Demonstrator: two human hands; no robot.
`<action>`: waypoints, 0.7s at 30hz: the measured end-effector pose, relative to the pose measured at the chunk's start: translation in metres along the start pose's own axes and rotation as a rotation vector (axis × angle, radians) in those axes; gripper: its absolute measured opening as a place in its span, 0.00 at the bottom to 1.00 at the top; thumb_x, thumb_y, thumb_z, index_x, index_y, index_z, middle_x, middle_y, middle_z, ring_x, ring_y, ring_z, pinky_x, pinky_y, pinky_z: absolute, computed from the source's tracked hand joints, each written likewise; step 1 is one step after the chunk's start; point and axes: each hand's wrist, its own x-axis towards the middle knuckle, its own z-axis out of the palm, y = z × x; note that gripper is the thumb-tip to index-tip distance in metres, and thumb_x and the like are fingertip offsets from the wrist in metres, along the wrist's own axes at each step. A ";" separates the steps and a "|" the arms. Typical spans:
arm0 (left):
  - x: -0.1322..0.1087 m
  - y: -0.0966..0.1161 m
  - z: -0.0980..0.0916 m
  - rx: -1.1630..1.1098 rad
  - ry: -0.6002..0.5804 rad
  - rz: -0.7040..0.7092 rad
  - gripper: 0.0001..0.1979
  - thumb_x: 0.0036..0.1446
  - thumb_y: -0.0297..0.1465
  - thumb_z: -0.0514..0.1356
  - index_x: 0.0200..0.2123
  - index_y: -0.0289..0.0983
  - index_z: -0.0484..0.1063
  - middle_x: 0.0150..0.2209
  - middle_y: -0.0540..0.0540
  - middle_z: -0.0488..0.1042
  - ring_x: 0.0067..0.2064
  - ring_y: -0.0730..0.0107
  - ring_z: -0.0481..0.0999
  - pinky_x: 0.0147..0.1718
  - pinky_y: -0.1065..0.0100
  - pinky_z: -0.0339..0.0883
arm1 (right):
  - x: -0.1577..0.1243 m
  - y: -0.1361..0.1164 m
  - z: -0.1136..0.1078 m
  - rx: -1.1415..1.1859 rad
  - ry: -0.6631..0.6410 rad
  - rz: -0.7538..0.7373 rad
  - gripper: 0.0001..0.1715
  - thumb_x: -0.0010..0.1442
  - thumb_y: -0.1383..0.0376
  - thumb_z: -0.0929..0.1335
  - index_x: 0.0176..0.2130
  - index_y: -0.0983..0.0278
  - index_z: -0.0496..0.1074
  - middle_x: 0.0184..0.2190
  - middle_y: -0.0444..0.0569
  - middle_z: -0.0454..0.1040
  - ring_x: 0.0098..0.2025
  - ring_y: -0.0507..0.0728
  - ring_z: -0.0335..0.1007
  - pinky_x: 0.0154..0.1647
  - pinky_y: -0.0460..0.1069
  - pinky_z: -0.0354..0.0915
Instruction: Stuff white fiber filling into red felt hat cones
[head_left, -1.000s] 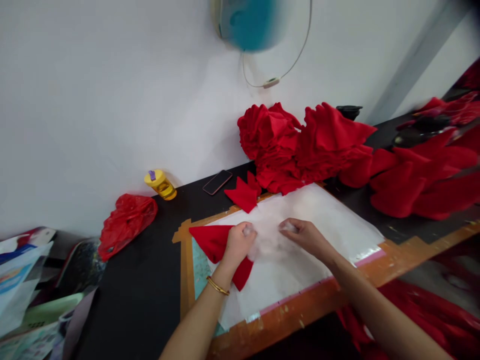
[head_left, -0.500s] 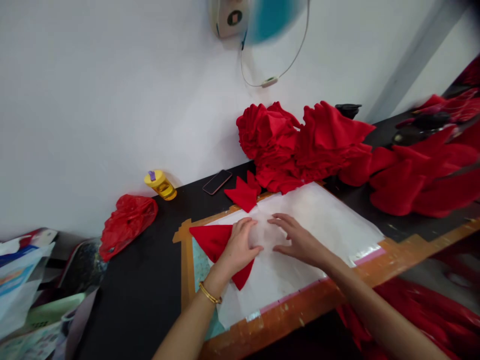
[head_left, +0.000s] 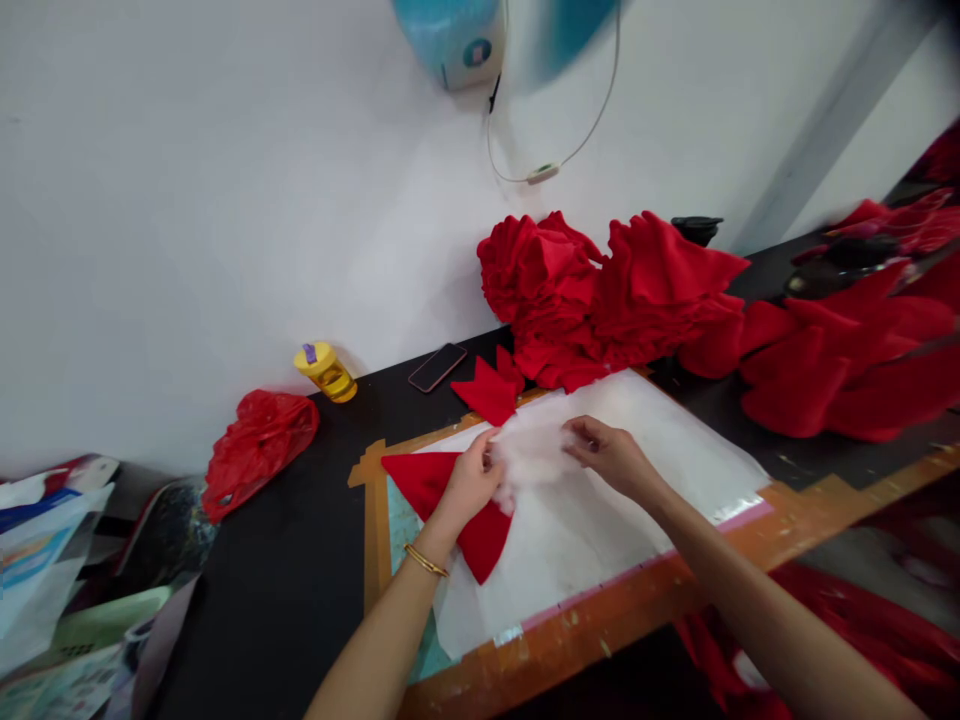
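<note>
A loose wad of white fibre stuffing (head_left: 534, 448) stretches between my two hands over the white paper sheet (head_left: 600, 530). At its left end my left hand (head_left: 474, 478), with a gold bangle on the wrist, has its fingers closed on the stuffing. My right hand (head_left: 606, 455) pinches the other end with thumb and fingertips. A red felt triangle (head_left: 486, 535) lies flat beneath my left hand, partly hidden by it. Just behind the stuffing rests a small pointed red felt piece (head_left: 487, 390).
Piles of red felt pieces (head_left: 555, 290) stand at the back, with more red pieces (head_left: 840, 360) to the right. A phone (head_left: 437, 367), a yellow bottle (head_left: 327, 372) and a red plastic bag (head_left: 259, 450) sit to the left. Brown tape (head_left: 555, 645) lines the table's front edge.
My hands have closed from an open, curved pose onto the white stuffing. The right hand has shifted slightly away and to the right, and the stuffing is now spread between them.
</note>
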 end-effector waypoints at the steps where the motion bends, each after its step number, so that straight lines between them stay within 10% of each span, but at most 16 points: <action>1: 0.000 -0.001 0.001 -0.027 -0.002 -0.007 0.25 0.51 0.22 0.57 0.55 0.35 0.65 0.49 0.41 0.74 0.35 0.72 0.74 0.33 0.71 0.69 | -0.001 0.000 0.000 -0.036 -0.019 -0.044 0.24 0.55 0.57 0.69 0.50 0.61 0.70 0.43 0.52 0.77 0.37 0.59 0.75 0.36 0.52 0.72; 6: -0.001 0.003 0.012 -0.071 -0.039 -0.027 0.22 0.48 0.22 0.61 0.48 0.35 0.68 0.44 0.43 0.75 0.40 0.69 0.75 0.39 0.70 0.69 | -0.007 -0.011 0.026 -0.172 -0.129 -0.278 0.39 0.51 0.65 0.72 0.61 0.56 0.63 0.65 0.54 0.60 0.63 0.65 0.60 0.60 0.59 0.62; 12: -0.002 -0.001 0.019 -0.002 0.083 -0.084 0.21 0.46 0.17 0.58 0.45 0.37 0.67 0.32 0.51 0.73 0.31 0.72 0.72 0.33 0.70 0.64 | 0.000 -0.013 0.042 -0.052 -0.082 -0.132 0.09 0.55 0.68 0.65 0.36 0.63 0.74 0.33 0.48 0.78 0.36 0.58 0.74 0.40 0.50 0.67; 21: -0.008 0.018 0.022 0.053 -0.020 0.083 0.27 0.45 0.27 0.67 0.51 0.38 0.68 0.48 0.43 0.73 0.46 0.62 0.72 0.43 0.66 0.67 | 0.001 -0.016 0.028 0.088 -0.026 0.110 0.15 0.57 0.54 0.66 0.30 0.63 0.70 0.21 0.41 0.69 0.24 0.53 0.64 0.24 0.45 0.59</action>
